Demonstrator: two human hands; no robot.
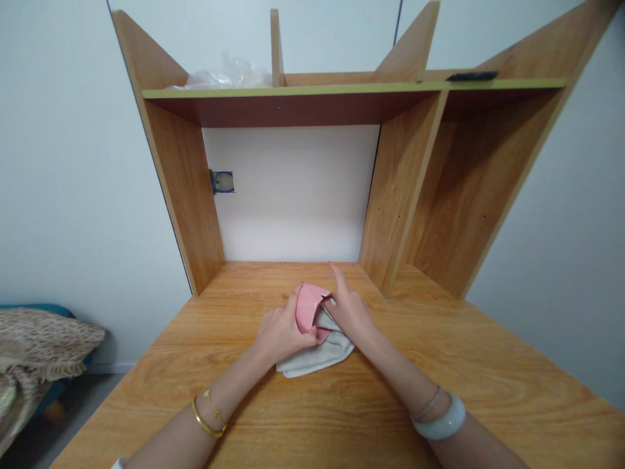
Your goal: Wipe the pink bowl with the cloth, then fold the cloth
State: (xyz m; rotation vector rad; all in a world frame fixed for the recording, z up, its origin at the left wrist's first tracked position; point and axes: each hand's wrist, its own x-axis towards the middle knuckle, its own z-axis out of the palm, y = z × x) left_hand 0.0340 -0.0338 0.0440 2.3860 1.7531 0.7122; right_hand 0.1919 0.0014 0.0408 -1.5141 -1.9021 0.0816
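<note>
A small pink box-like container (pixel 307 305) is tilted above the desk, its open side turned to the right. My left hand (pixel 283 332) grips it from the left, with the thumb along its lower edge. A light grey cloth (pixel 319 357) lies partly on the desk below and runs up into the container's opening. My right hand (pixel 349 309) pinches the cloth at that opening, its index finger stretched out away from me. Some of the right fingertips are hidden by the container and cloth.
The wooden desk (pixel 293 417) carries a shelf unit (pixel 395 195) at its back. A clear plastic bag (pixel 227 73) and a flat black object (pixel 472 76) rest on the upper shelf. An open socket box (pixel 223 182) shows in the back panel. Patterned fabric (pixel 43 342) is at left.
</note>
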